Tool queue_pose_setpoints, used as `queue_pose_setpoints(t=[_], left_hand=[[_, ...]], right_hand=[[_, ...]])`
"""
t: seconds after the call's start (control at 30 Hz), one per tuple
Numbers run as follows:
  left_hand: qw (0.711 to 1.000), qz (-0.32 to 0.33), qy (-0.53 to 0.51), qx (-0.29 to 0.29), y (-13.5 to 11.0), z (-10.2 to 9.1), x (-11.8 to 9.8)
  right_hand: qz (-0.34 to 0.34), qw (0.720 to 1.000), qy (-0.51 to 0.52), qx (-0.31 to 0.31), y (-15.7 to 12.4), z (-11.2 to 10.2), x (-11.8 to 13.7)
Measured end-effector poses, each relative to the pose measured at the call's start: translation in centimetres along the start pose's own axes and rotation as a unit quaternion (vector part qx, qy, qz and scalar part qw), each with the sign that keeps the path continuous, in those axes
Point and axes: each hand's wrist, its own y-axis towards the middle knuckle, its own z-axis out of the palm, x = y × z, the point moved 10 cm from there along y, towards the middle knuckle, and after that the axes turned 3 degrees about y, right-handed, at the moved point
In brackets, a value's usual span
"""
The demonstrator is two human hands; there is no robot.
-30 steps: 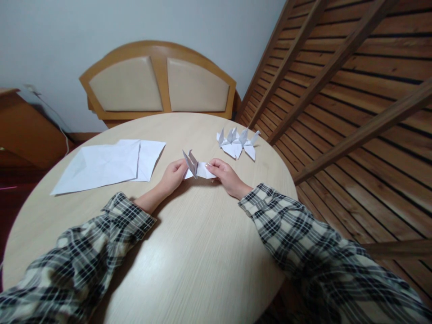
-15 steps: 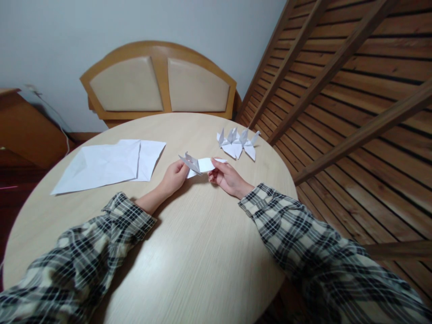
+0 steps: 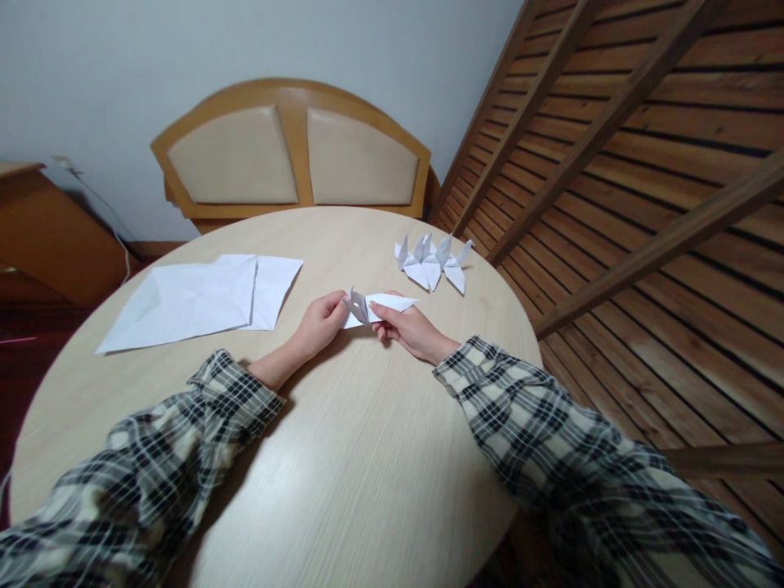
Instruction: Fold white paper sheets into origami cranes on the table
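Note:
Between my two hands is a white folded paper crane point(image 3: 392, 302), held a little above the middle of the round table point(image 3: 343, 457). My left hand point(image 3: 322, 322) pinches its left end, where folded flaps stand up. My right hand point(image 3: 407, 327) is closed on the wing side, the thumb pressing on top near the crane's middle and the fingers underneath. A pointed wing sticks out to the right past that thumb. The fingers hide parts of the paper.
Several finished paper cranes point(image 3: 430, 263) stand in a row at the table's back right. White paper sheets point(image 3: 189, 302) lie overlapping at the left. A wooden headboard point(image 3: 303, 155) is behind the table, and a slatted wooden panel point(image 3: 618, 180) rises along the right.
My right hand has slid left along the crane, its thumb now near the middle folds. More of the pointed wing shows on the right. The view has shifted slightly.

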Motion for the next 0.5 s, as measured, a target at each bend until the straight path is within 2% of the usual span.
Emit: queue_pose_setpoints(t=[0.2, 0.5], left_hand=[[1.000, 0.006, 0.004, 0.008, 0.00, 0.02, -0.42], [1.000, -0.012, 0.001, 0.017, 0.13, 0.38, 0.47]], right_hand=[[0.021, 0.999, -0.045, 0.005, 0.13, 0.20, -0.75], [-0.008, 0.998, -0.049, -0.036, 0.22, -0.53, -0.58]])
